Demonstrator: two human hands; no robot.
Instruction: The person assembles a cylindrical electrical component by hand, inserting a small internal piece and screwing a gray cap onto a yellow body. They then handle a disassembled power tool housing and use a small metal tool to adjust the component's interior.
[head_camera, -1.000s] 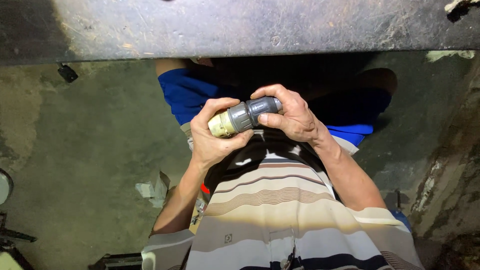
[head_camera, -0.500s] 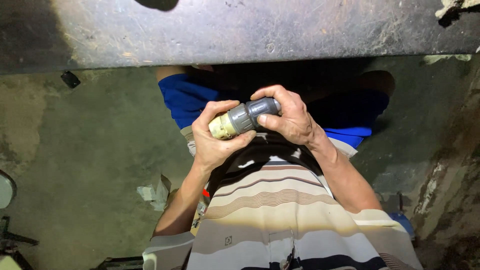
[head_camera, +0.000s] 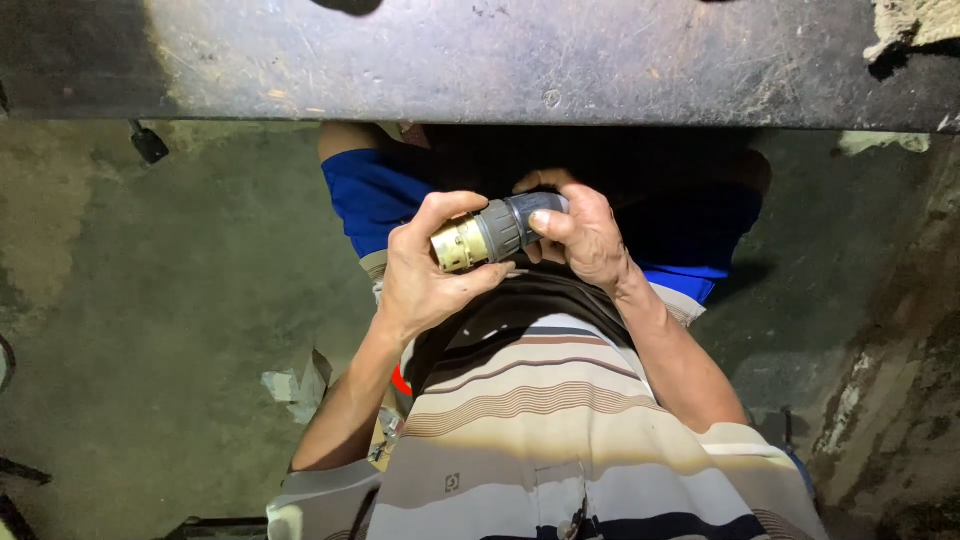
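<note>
Striped shirt (head_camera: 560, 440) nearest, seen from above; both hands at belly height; left hand (head_camera: 425, 275) grasping brass end of fitting (head_camera: 495, 232); right hand (head_camera: 585, 235) grasping grey end; long axis near horizontal, brass end pointing left, slightly down; blue shorts (head_camera: 375, 200), concrete floor (head_camera: 170, 300), dark beam (head_camera: 480, 60) beyond.

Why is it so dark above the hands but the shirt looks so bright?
Head view: light falls hard on the striped shirt, washing out its pale bands; the left hand, right hand and grey-and-brass fitting are sharp and well lit; the lap beyond lies in deep shadow under the dark beam.
</note>
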